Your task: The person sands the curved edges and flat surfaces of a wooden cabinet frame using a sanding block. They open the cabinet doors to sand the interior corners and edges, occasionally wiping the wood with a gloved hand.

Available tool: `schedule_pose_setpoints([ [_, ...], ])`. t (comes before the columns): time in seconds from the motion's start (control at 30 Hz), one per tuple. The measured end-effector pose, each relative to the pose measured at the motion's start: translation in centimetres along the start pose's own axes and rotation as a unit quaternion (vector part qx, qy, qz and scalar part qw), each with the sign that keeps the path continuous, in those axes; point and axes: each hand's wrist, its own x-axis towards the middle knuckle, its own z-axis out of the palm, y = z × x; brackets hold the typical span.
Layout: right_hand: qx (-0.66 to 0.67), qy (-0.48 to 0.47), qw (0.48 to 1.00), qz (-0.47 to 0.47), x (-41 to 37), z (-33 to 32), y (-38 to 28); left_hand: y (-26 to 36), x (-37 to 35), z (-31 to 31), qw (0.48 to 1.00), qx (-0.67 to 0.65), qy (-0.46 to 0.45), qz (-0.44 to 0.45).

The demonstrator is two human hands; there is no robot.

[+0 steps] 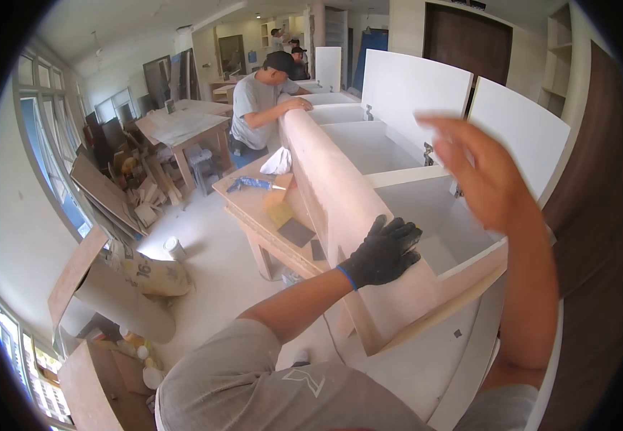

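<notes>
My left hand [385, 253], in a black glove with a blue cuff edge, lies over the near end of a long, curved, pale pinkish panel [333, 169]. Its fingers stretch to the right across the surface; nothing shows beneath the palm. Bare and raised, my right hand [480, 169] is slightly blurred above the near compartment of a white cabinet [426, 208]. An outstretched finger points left, and it holds nothing visible. The curved panel forms the cabinet's front side, and white doors [416, 90] stand open beyond the compartments.
A wooden bench [243, 194] to the left carries a blue-handled tool [250, 184], a white cloth [277, 161] and dark flat sheets [297, 233]. A co-worker [257, 108] leans over the cabinet's far end. Boards, sacks [150, 269] and a can [174, 248] stand on the left floor.
</notes>
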Motion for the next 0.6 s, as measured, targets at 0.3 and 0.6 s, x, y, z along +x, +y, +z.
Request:
schedule_pose_setpoints([
  [0.3, -0.226, 0.079, 0.970, -0.042, 15.8, -10.8, -2.6, 1.3, 0.1, -2.2, 0.999, -0.016, -0.042, -0.006],
  [0.6, -0.093, -0.082, 0.984, 0.130, 2.0, -5.9, 2.0, 2.6, -1.6, 0.7, 1.000, -0.011, 0.006, 0.025],
])
